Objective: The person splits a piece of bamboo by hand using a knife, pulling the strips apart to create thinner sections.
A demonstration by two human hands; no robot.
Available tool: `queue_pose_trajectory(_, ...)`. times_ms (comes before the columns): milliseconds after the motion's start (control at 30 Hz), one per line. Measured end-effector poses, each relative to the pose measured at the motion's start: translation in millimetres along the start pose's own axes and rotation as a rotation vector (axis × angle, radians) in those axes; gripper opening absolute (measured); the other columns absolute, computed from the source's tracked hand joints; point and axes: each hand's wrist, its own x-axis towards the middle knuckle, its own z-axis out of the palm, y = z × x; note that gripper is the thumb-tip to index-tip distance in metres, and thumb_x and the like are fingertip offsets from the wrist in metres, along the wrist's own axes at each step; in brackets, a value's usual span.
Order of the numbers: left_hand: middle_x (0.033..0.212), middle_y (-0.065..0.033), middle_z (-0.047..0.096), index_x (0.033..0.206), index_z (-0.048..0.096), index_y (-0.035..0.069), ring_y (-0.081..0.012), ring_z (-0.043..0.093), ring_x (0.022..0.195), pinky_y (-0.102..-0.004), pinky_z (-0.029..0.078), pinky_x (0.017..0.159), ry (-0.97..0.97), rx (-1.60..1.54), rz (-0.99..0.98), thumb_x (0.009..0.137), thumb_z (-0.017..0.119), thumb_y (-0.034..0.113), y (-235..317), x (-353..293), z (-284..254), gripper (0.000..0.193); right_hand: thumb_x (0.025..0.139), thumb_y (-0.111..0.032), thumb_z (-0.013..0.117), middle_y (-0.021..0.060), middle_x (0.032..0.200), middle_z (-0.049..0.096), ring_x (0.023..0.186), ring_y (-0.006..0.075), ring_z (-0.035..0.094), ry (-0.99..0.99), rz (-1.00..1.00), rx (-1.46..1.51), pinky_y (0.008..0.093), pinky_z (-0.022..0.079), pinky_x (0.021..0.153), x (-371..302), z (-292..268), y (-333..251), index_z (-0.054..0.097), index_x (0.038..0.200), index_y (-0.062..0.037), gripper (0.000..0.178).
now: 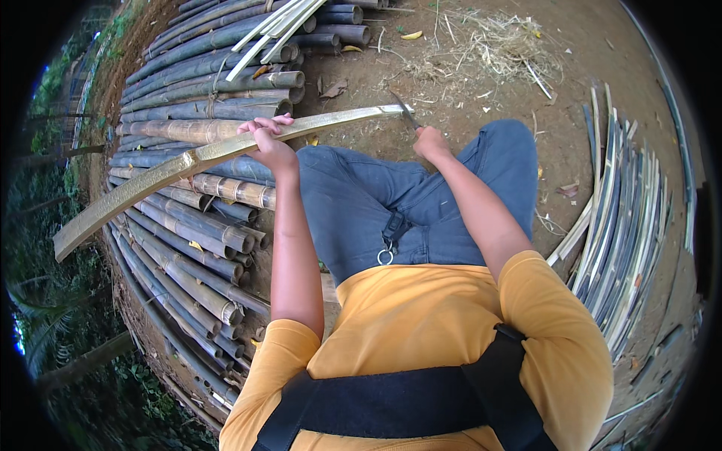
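We see the left hand [267, 143] wrapped tight around a long split bamboo strip [188, 161], fingers curled over its top edge, thumb side toward the body. From that grip the strip runs two ways: the long part sweeps out past the hand to the person's left and dips toward the ground, its pale yellow face turned up; the shorter part reaches across above the knees to the right hand [431, 141]. That right hand is closed round the handle of a knife [404, 111], and the dark blade rises from the fist and meets the strip's near end, tip pointing away from the body. Blade and strip touch right at that end.

Below both grips lie the person's blue trousers [376, 203], knees bent. Beyond the left hand, under the strip, sits a stack of whole bamboo poles [195, 98], ends facing us. Well to the right of the knife hand, a bundle of thin split strips [624, 225] lies on bare earth [466, 90], with dry shavings [489, 45] scattered ahead of the blade.
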Motion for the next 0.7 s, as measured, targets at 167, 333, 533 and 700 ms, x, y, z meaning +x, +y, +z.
queue_pose_trajectory(167, 0.066, -0.0070, 0.044, 0.092, 0.032, 0.007, -0.0255, 0.058, 0.058, -0.0515, 0.056, 0.077, -0.012, 0.008, 0.013, 0.091, 0.034, 0.003, -4, 1, -3, 0.005, 0.095, -0.022, 0.055, 0.0221, 0.116, 0.067, 0.112, 0.0368, 0.064, -0.041, -0.063, 0.024, 0.0473, 0.051, 0.092, -31, -15, -21, 0.066, 0.119, -0.0085, 0.030)
queue_pose_trajectory(333, 0.066, -0.0059, 0.044, 0.091, 0.033, 0.007, -0.0252, 0.059, 0.059, -0.0506, 0.055, 0.078, 0.013, 0.001, -0.010, 0.096, 0.033, 0.004, 0, 4, 0, 0.006, 0.099, -0.030, 0.052, 0.0196, 0.118, 0.067, 0.114, 0.0362, 0.064, -0.076, -0.136, 0.009, 0.0473, 0.051, 0.094, -18, -8, -9, 0.066, 0.119, -0.0115, 0.030)
queue_pose_trajectory(533, 0.066, -0.0063, 0.044, 0.089, 0.034, 0.007, -0.0271, 0.061, 0.061, -0.0523, 0.054, 0.080, -0.001, 0.039, -0.006, 0.099, 0.034, 0.008, -2, 4, -1, 0.010, 0.099, -0.031, 0.051, 0.0193, 0.115, 0.068, 0.114, 0.0369, 0.063, 0.000, 0.100, 0.030, 0.0474, 0.050, 0.095, 24, 9, 17, 0.065, 0.119, -0.0116, 0.031)
queue_pose_trajectory(700, 0.067, -0.0061, 0.045, 0.088, 0.035, 0.007, -0.0266, 0.061, 0.062, -0.0498, 0.053, 0.082, 0.039, 0.066, -0.028, 0.100, 0.034, 0.008, -13, 12, -27, 0.012, 0.099, -0.031, 0.053, 0.0178, 0.117, 0.068, 0.114, 0.0362, 0.063, -0.042, -0.066, 0.002, 0.0471, 0.050, 0.095, -11, 2, -12, 0.067, 0.119, -0.0129, 0.031)
